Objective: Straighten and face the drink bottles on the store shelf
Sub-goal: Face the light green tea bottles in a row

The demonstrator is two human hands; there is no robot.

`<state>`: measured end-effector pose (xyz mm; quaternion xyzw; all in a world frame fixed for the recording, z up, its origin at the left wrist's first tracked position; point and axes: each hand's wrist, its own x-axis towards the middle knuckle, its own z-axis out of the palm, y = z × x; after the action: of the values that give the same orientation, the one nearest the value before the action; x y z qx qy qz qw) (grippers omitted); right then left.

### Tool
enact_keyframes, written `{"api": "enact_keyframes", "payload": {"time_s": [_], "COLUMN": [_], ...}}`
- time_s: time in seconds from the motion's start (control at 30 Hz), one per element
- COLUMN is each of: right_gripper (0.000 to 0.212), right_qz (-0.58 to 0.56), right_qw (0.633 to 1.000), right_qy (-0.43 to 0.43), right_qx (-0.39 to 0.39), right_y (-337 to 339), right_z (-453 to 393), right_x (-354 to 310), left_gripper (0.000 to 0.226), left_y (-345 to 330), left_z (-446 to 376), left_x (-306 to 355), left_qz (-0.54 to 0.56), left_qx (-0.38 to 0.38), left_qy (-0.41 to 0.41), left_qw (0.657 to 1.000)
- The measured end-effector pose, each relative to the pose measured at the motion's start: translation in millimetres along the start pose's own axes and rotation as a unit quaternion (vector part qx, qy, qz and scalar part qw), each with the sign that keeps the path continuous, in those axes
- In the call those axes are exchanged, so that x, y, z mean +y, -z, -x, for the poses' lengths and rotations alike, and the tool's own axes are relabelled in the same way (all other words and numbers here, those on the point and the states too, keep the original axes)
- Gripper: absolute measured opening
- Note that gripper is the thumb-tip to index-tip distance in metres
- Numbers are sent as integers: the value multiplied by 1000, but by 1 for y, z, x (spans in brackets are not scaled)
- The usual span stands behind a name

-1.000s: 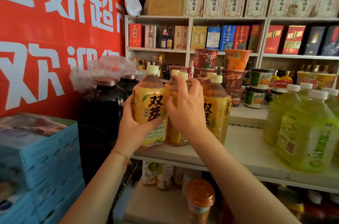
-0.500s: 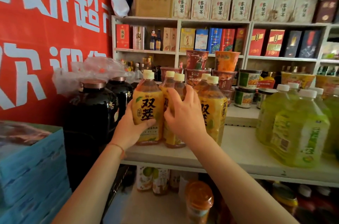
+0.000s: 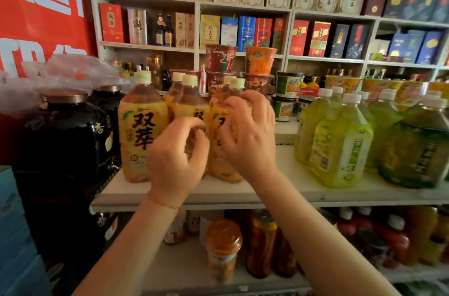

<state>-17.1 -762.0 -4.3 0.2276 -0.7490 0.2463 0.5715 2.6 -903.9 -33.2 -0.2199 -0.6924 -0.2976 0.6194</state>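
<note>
Low in the frame, two bare forearms rise toward the middle, a thin red cord round the left wrist. The left hand (image 3: 176,157) sits just left of centre with its fingers curled in front of the middle amber bottle (image 3: 192,106); whether they actually pinch it or only hover against it I cannot tell, since the hand is blurred. The right hand (image 3: 247,133), at centre, has its fingers wrapped round the right amber bottle (image 3: 220,147), covering much of the label.

This looks like the turning step: the left amber bottle (image 3: 142,125) already shows its bold black characters squarely forward, while the two being handled are not yet settled. The next move likely calls for a small twist of each until the print faces out, then a nudge to line them with the shelf edge (image 3: 218,195).

The bottles are clear ribbed plastic, tea-coloured, with pale yellow caps and glossy yellow wraps. The shelf is a flat painted board, cream and scuffed. At centre right stand squarish green bottles (image 3: 340,145); at left, a glazed black jar (image 3: 65,140) under crumpled plastic film. Behind, stacked noodle cups (image 3: 260,60), then rows of boxed goods along the top.
</note>
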Motion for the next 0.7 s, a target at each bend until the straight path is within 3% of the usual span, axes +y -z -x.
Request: {"api": "enact_keyframes", "payload": {"time_s": [0.13, 0.23, 0.3, 0.4, 0.47, 0.53, 0.6, 0.7], "right_gripper": [42, 51, 56, 69, 76, 67, 56, 47], "right_qz": [59, 93, 67, -61, -87, -91, -97, -85], "right_qw": [992, 978, 967, 913, 866, 853, 862, 879], "right_qy": [-78, -167, -242, -387, -427, -397, -362, -316], "right_qx": [75, 84, 48, -109, -244, -326, -341, -348], "right_y": [52, 93, 119, 154, 171, 181, 183, 178], "right_z": [2, 5, 9, 16, 23, 33, 41, 47], "right_x": [60, 108, 134, 173, 194, 214, 227, 230], "left_gripper": [25, 22, 29, 83, 109, 119, 122, 112], "left_y": [-53, -98, -130, -181, -204, -221, -228, -231], "left_z": [10, 15, 17, 24, 29, 31, 33, 39], "left_x": [43, 83, 113, 150, 166, 180, 191, 204], "left_qz": [69, 102, 113, 142, 161, 144, 73, -74], "left_qx": [-83, -151, -215, -288, -279, -234, -193, -143], "left_qy": [14, 41, 89, 186, 248, 296, 285, 190], "left_qw": [994, 982, 966, 928, 914, 915, 936, 969]}}
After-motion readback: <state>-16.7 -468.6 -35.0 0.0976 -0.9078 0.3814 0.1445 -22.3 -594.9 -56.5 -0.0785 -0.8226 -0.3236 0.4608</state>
